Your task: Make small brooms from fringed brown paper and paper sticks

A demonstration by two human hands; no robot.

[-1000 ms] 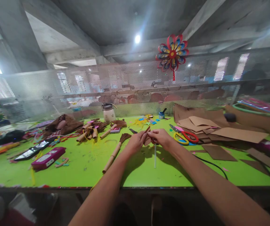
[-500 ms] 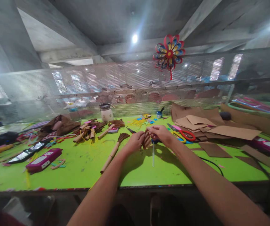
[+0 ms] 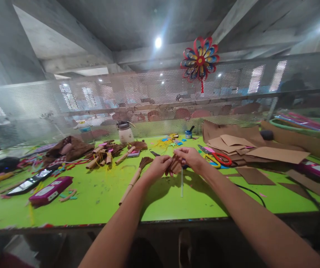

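Above the middle of the green table, my left hand [image 3: 159, 166] pinches the left side of a small brown paper piece [image 3: 176, 166] with slits or folds in it. My right hand [image 3: 190, 158] has its fingers closed on the paper's upper right edge. A translucent white stick [image 3: 181, 184], like a glue stick, points toward me below the right hand; the dark tool behind it is mostly hidden. Left of my left hand lies a rolled paper broom [image 3: 133, 182] with a fringed end. Red-handled scissors [image 3: 221, 159] rest to the right, beside yellow-handled ones [image 3: 213, 160].
Brown paper sheets [image 3: 277, 154] are piled on the right, with a black cable [image 3: 250, 193] nearer me. Paper rolls [image 3: 100, 158], a purple box [image 3: 51, 191] and a phone [image 3: 30, 182] lie left. A jar [image 3: 125, 133] stands by the mesh screen [image 3: 148, 100].
The brown paper has turned in my fingers, its striped face now tilted and less visible. Both hands stay nearly in place, and the view has shifted slightly.
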